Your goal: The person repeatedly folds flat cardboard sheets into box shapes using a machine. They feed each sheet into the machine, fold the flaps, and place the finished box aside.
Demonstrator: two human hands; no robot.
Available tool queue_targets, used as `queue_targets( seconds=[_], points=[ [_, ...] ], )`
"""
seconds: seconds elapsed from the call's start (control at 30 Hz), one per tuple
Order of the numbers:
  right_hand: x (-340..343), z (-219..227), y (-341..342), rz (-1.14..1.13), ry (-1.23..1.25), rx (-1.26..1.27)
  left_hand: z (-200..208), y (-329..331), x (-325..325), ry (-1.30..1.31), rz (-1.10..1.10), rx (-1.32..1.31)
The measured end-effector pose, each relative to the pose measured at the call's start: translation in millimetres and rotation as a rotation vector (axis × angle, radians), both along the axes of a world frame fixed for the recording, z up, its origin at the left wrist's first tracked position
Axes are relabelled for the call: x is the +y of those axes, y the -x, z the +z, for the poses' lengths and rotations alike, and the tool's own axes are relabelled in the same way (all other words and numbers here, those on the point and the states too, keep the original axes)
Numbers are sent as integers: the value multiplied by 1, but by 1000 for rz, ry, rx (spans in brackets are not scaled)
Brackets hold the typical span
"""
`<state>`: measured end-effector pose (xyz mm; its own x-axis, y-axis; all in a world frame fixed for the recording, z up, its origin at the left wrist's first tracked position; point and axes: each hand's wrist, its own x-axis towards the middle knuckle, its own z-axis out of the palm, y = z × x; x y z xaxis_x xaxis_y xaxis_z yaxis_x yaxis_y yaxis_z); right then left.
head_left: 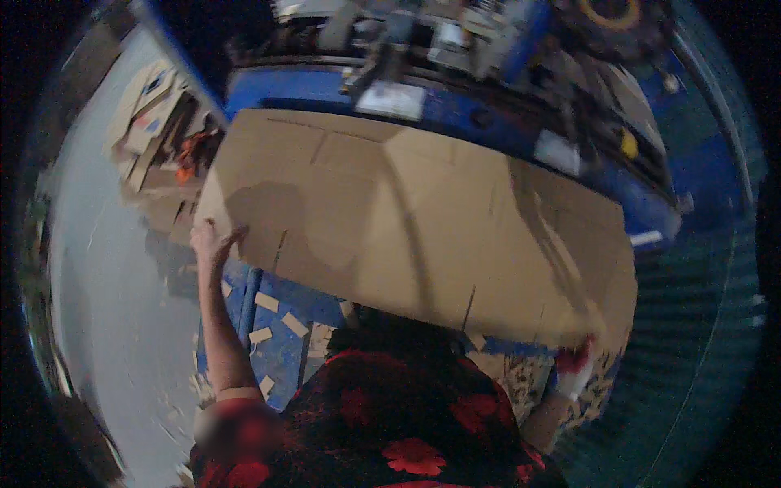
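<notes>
A wide flat cardboard sheet [455,236] with slots cut along its edges spans the space in front of me, tilted down toward the right. My left hand [215,237] is bare and closed on the sheet's near left corner. At the near right corner my right hand [576,362], in a red and white glove, grips the edge; its fingers are blurred and partly behind the card. The sheet's far edge lies up against the blue machine [305,91], and shadows fall across its surface.
Blue-framed machinery runs along the far side, with a dark wheel [610,12] at upper right. Small cardboard scraps [293,325] litter a blue surface below the sheet. Further card pieces and an orange item [185,167] lie at left, by a grey floor [114,325].
</notes>
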<state>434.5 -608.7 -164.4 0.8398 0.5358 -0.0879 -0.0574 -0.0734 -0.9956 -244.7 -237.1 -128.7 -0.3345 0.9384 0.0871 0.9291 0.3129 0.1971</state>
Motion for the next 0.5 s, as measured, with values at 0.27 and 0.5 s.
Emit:
queue_targets(
  seconds=[0.27, 0.5],
  points=[
    [70, 98, 86, -154, 103, -430, 70, -47, -45, -353, -533, -806],
    [155, 97, 179, 1121, 449, -1639, 18, -137, -61, -126, -549, -854]
  ],
)
